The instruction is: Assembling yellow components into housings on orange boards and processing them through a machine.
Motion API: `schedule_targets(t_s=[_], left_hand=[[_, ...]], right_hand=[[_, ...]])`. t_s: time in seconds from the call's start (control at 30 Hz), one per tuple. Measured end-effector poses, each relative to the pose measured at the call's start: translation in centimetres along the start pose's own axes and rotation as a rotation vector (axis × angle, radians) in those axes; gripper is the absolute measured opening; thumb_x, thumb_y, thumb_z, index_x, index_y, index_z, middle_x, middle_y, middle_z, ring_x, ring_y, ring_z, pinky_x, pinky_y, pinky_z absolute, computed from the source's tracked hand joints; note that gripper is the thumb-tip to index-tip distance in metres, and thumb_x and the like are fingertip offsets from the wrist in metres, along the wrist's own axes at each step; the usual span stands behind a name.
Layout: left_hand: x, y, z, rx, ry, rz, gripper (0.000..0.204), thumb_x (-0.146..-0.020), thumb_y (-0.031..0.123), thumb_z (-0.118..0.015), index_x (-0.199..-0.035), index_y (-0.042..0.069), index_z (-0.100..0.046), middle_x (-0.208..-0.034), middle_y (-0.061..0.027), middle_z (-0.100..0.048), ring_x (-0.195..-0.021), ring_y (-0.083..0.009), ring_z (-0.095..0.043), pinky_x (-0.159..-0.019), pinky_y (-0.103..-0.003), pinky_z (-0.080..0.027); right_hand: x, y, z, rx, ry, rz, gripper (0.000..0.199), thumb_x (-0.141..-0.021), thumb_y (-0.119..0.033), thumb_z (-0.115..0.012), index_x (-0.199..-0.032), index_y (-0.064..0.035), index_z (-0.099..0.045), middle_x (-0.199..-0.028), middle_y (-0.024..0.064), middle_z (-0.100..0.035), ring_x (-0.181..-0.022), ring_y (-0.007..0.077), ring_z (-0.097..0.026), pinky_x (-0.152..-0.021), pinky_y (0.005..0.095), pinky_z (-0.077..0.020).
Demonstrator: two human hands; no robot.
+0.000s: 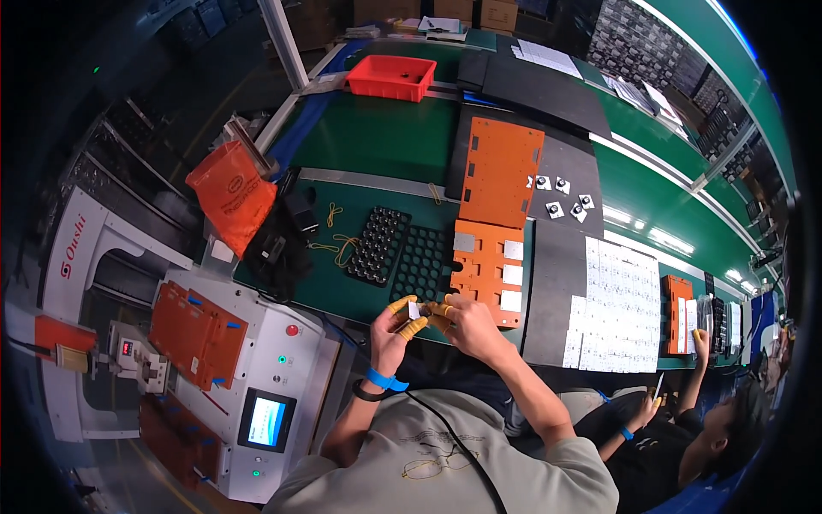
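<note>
My left hand [392, 334], with yellow finger covers and a blue wristband, pinches a small white square piece [414, 310]. Against its side my right hand [467, 324] has its fingers closed; a tiny dark part shows between the hands, too small to name. Just beyond them stands an orange fixture block [484, 278] with square silver-white plates [511, 274] set in it. Its flat orange panel [501, 171] lies farther back. To the left of the block are a black tray with round holes [419, 257] and a black tray filled with small round parts [377, 244].
Several white squares with black round parts [556, 208] lie on a dark mat. Printed sheets [618, 300] cover the right side. A red bin [391, 79] is at the back. Left stands a white machine [278, 364] with a screen; an orange bag [231, 193] hangs above. A co-worker [685, 428] sits at right.
</note>
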State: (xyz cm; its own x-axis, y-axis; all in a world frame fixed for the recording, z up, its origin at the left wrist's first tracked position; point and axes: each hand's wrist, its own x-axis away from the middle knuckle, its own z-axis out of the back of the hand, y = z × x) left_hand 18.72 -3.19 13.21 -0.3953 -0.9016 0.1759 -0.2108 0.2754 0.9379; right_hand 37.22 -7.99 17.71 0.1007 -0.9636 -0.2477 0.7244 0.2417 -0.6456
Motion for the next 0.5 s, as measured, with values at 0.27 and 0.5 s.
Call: schedule_targets(t_s=[0.27,0.5], left_hand=[[-0.6,-0.4,-0.4,0.045,0.001,-0.046,0.047,-0.085,-0.003,-0.074,-0.129,-0.002,-0.058,-0.111,-0.0099,-0.070,-0.099,-0.0129,-0.066,-0.085,-0.025,-0.054],[-1.4,-0.1,-2.7,-0.190,0.017,-0.093,0.028,-0.099,0.013,-0.061,-0.124,0.001,-0.064,-0.075,0.0040,-0.058,-0.064,-0.0018,-0.045,-0.056,-0.020,-0.036]], right_hand=[[0.0,-1.0,0.6,0.039,0.017,0.076,0.026,-0.074,-0.013,-0.078,-0.090,0.0047,-0.068,-0.082,0.0117,-0.055,-0.072,0.0325,-0.059,-0.061,0.0434,-0.0489],[0.5,1.4,-2.4,0.172,0.429,-0.034,0.025,-0.070,-0.009,-0.078,-0.092,0.0010,-0.070,-0.074,0.0107,-0.055,-0.068,0.0298,-0.058,-0.059,0.0405,-0.0472]])
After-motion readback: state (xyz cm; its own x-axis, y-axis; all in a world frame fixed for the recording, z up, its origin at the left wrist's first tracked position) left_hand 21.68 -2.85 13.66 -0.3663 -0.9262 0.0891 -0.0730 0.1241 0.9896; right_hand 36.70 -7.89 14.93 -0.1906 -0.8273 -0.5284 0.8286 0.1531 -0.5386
